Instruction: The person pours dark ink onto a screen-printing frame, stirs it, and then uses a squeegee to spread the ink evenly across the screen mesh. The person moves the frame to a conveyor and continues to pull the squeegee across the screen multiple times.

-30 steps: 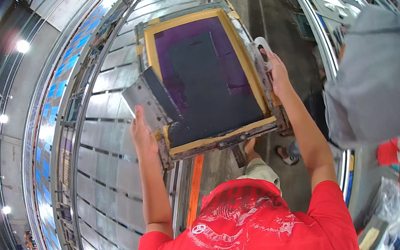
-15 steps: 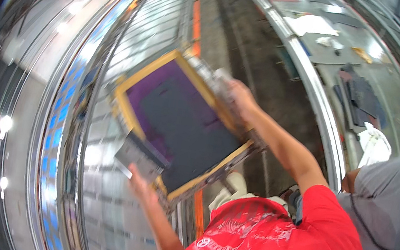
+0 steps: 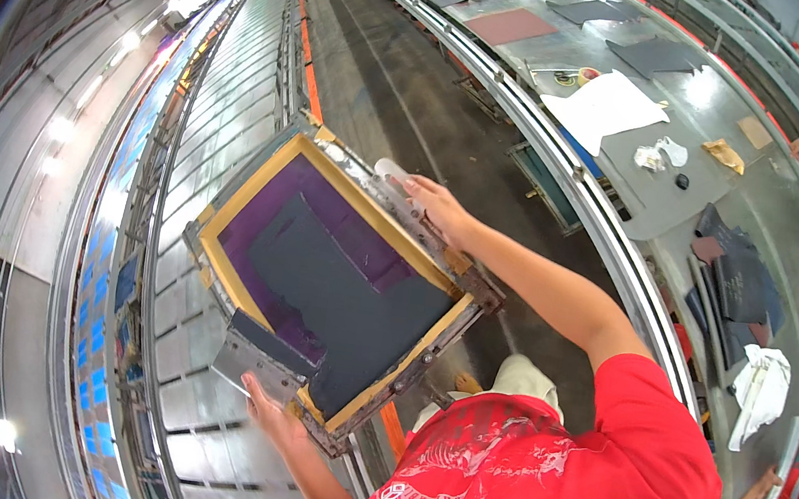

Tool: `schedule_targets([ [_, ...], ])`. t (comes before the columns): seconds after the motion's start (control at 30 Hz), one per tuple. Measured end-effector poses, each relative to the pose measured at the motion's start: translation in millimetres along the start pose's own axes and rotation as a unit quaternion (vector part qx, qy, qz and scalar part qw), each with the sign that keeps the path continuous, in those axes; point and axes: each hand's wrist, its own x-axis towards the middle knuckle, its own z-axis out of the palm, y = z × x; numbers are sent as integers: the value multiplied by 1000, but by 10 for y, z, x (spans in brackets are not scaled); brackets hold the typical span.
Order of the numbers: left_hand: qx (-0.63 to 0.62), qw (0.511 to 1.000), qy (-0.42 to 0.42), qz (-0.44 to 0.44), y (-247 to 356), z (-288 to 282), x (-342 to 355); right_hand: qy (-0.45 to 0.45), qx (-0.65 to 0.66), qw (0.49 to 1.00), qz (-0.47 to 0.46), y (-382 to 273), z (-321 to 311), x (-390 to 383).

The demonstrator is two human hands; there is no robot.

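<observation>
A screen printing frame (image 3: 349, 173) with yellowish inner edges lies tilted in front of me over the long rail-edged table on the left. Dark grey ink (image 3: 354, 289) covers much of its purple mesh (image 3: 265, 197). At its near left corner, a squeegee (image 3: 267, 354) with a grey metal holder and a dark blade rests across the edge. My left hand (image 3: 274, 420) is closed on the squeegee's holder, thumb on top. On the frame's right side, my right hand (image 3: 440, 209) grips the pale handle (image 3: 391, 172); the undersides of its fingers are hidden.
The slatted table (image 3: 193, 364) runs far ahead on the left, edged by an orange strip (image 3: 306, 76). A dark aisle floor (image 3: 392, 77) separates it from the right table (image 3: 579, 187), which bears white cloths (image 3: 605, 110) and dark fabric pieces (image 3: 734, 273). Other people stand at far right.
The view has turned and become sharper. In it, the frame sits slightly further left and lower, both hands still on their holds. The grey-clad person at right has mostly left the picture.
</observation>
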Motion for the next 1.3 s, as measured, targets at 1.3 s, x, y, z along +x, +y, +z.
schedule_targets([
  [1.3, 114, 770, -624, -67, -2373, 12021, 5902, 605, -45, 780, -154, -2233, -5486, 6323],
])
